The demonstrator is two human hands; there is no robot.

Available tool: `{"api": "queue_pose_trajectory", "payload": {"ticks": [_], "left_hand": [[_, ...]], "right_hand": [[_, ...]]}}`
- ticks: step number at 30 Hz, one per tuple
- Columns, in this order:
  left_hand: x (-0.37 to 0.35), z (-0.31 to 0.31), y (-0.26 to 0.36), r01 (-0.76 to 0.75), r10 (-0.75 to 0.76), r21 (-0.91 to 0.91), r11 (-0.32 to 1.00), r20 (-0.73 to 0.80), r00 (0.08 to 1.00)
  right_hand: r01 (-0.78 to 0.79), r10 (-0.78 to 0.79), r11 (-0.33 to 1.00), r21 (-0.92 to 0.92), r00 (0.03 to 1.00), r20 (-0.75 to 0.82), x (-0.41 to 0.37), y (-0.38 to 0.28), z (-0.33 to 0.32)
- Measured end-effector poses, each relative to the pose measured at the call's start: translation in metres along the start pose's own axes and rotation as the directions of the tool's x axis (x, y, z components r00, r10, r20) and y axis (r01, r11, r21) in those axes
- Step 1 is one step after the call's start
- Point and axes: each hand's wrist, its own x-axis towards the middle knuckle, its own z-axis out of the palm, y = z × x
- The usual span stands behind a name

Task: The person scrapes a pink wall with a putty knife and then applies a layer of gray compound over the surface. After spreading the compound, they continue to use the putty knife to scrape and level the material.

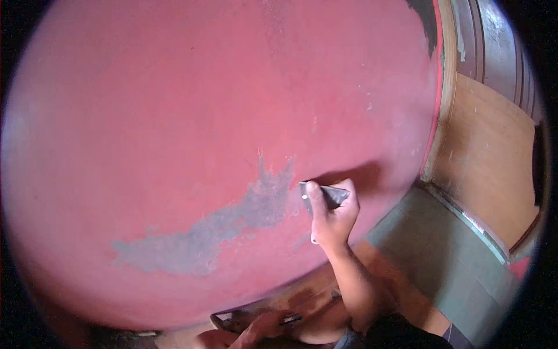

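Note:
My right hand is raised against a large pink-red surface, its thumb and fingers pinching a dark grey flat piece. The kind of piece is something I cannot tell. One edge of it lies close to the surface, and a small white spot shows near my thumb. To the left of the hand spreads an uneven grey patch, jagged at its top right end. My left hand does not show.
On the right, a brown board leans beside a wooden edge strip. Below it lies a grey-green floor. Bare legs show at the bottom, under the curved lower edge of the surface.

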Motion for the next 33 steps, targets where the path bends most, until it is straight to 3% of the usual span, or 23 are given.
{"api": "queue_pose_trajectory", "payload": {"ticks": [3,7,8,11,15,19,23,27,30,32,33], "left_hand": [[0.007,0.005,-0.014,0.035,-0.035,0.009,0.999,0.011,0.999],[0.003,-0.002,-0.002,0.071,-0.07,0.059,0.996,-0.005,0.998],[0.003,0.002,-0.008,0.059,-0.059,0.074,0.996,-0.009,0.998],[0.001,0.001,-0.005,0.068,-0.067,0.052,0.996,-0.023,0.997],[0.002,-0.02,0.026,0.128,-0.128,-0.01,0.992,0.049,0.991],[-0.001,-0.009,0.007,0.098,-0.1,0.042,0.994,0.026,0.995],[-0.002,-0.007,0.007,0.099,-0.099,0.006,0.995,-0.033,0.995],[0.003,-0.01,0.006,0.098,-0.098,0.013,0.995,0.006,0.995],[-0.005,-0.02,0.021,0.083,-0.083,-0.031,0.996,0.005,0.997],[-0.001,-0.013,0.015,-0.005,0.006,0.018,1.0,-0.028,1.0],[0.001,-0.01,0.012,0.048,-0.048,0.026,0.999,-0.009,0.999]], "right_hand": [[0.049,-0.042,0.997,-0.067,0.994,0.098,-0.003,-0.01,-0.002],[-0.011,0.012,0.999,0.04,0.999,-0.038,0.007,-0.004,-0.002],[-0.004,0.003,1.0,-0.01,0.998,-0.056,0.011,-0.006,-0.004],[-0.008,0.008,1.0,0.026,1.0,-0.003,0.002,-0.008,0.0],[0.055,-0.039,0.995,-0.089,0.984,0.173,-0.015,-0.008,0.003],[-0.028,0.026,0.997,0.065,0.999,0.037,-0.005,-0.01,0.006],[-0.038,0.037,0.996,0.083,0.999,0.019,-0.009,-0.01,0.008],[-0.024,0.023,1.0,0.002,0.993,0.118,-0.012,-0.007,0.004],[-0.098,0.099,0.995,0.017,0.994,-0.055,0.011,-0.014,-0.003],[-0.084,0.086,0.996,0.042,0.995,-0.052,0.013,-0.007,-0.004],[-0.05,0.052,0.998,0.027,0.998,-0.046,0.007,-0.008,-0.002]]}}
